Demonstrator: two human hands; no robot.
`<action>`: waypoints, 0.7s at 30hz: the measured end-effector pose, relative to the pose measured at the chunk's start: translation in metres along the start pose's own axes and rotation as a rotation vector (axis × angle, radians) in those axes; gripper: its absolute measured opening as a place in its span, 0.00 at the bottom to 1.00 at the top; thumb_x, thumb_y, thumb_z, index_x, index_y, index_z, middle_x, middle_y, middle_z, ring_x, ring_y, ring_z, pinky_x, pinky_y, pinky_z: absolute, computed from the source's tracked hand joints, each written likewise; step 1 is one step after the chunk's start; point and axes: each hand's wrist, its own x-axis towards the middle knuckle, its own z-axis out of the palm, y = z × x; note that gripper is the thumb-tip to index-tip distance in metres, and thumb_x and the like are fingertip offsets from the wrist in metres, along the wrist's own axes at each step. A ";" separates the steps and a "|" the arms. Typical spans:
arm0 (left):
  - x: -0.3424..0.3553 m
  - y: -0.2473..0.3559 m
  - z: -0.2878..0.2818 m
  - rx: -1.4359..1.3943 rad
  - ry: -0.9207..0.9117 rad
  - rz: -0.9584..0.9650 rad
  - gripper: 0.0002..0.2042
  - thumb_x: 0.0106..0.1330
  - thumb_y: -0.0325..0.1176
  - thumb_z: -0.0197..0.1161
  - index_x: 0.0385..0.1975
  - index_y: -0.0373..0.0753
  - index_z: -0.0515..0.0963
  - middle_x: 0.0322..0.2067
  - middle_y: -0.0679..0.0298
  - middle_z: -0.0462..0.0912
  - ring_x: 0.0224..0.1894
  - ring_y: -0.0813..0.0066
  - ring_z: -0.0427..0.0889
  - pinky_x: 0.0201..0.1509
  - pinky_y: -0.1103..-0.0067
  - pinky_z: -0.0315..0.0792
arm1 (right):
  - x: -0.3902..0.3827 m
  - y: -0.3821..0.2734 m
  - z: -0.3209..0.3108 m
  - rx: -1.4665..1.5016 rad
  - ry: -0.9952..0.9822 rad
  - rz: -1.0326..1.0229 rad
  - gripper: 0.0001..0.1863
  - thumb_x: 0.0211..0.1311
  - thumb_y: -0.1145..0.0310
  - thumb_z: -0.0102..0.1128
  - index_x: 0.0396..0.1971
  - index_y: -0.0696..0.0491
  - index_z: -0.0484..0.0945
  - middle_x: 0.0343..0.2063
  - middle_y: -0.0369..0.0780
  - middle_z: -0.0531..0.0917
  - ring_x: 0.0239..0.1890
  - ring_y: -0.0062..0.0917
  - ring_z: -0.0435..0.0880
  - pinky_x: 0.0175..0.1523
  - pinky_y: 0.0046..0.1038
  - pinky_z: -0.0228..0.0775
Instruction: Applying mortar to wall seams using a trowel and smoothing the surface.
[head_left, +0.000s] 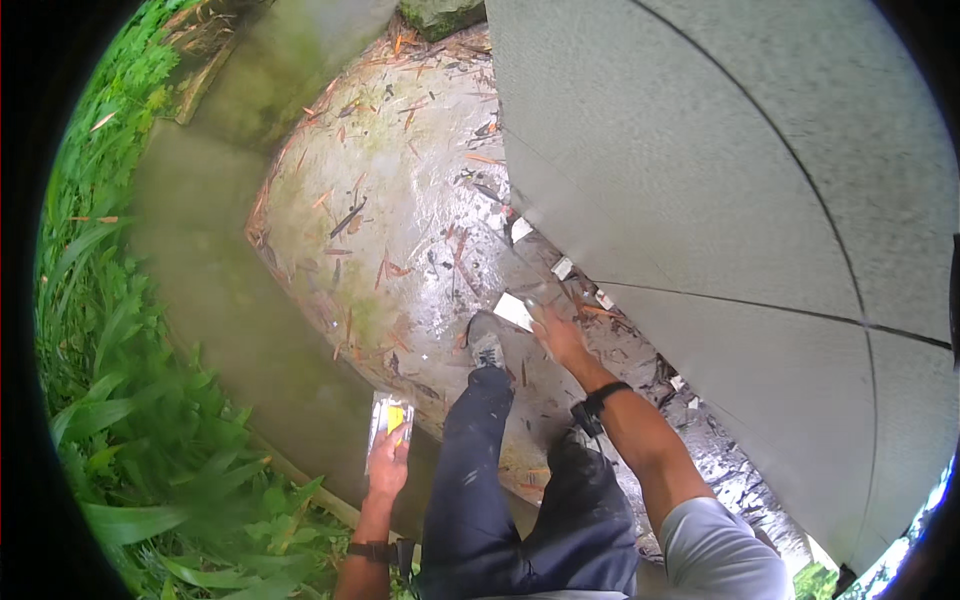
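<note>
My left hand (386, 462) is closed around a flat, silvery rectangular thing with a yellow part (396, 417), held low on the left beside my leg. Its exact kind does not show. On the right, my right hand (562, 338) reaches down toward the foot of a grey wall (690, 180). Its fingers are closed on one end of a flat white rectangular piece (514, 311), just above the wet ground and ahead of my shoe (486, 345). Several small white pieces (562, 268) sit along the wall's lower edge.
Wet concrete (400, 180) strewn with brown leaves and twigs lies ahead. A murky greenish-brown strip (210, 260) curves along its left side, bordered by green plants (130, 430). A mossy rock (440, 15) stands at the far end. Dark joint lines cross the wall.
</note>
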 end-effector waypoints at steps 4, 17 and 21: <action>-0.015 0.007 -0.006 0.009 -0.046 0.009 0.19 0.63 0.24 0.58 0.54 0.48 0.77 0.51 0.51 0.76 0.53 0.51 0.76 0.56 0.68 0.71 | -0.051 -0.008 -0.017 0.018 -0.119 0.409 0.34 0.69 0.47 0.45 0.67 0.52 0.57 0.40 0.58 0.81 0.42 0.53 0.81 0.48 0.49 0.72; -0.006 -0.005 -0.038 0.073 0.012 0.071 0.18 0.62 0.25 0.58 0.53 0.43 0.78 0.46 0.52 0.77 0.49 0.51 0.76 0.54 0.68 0.70 | 0.029 -0.071 -0.006 0.070 -0.096 -0.084 0.30 0.68 0.46 0.44 0.57 0.56 0.64 0.40 0.54 0.82 0.43 0.47 0.82 0.46 0.44 0.74; -0.027 0.054 -0.041 0.124 -0.071 0.297 0.17 0.61 0.24 0.59 0.51 0.40 0.79 0.48 0.47 0.77 0.52 0.49 0.76 0.57 0.67 0.70 | -0.195 -0.014 -0.064 0.200 -0.230 0.032 0.24 0.67 0.53 0.46 0.54 0.56 0.72 0.50 0.51 0.80 0.53 0.45 0.78 0.56 0.44 0.70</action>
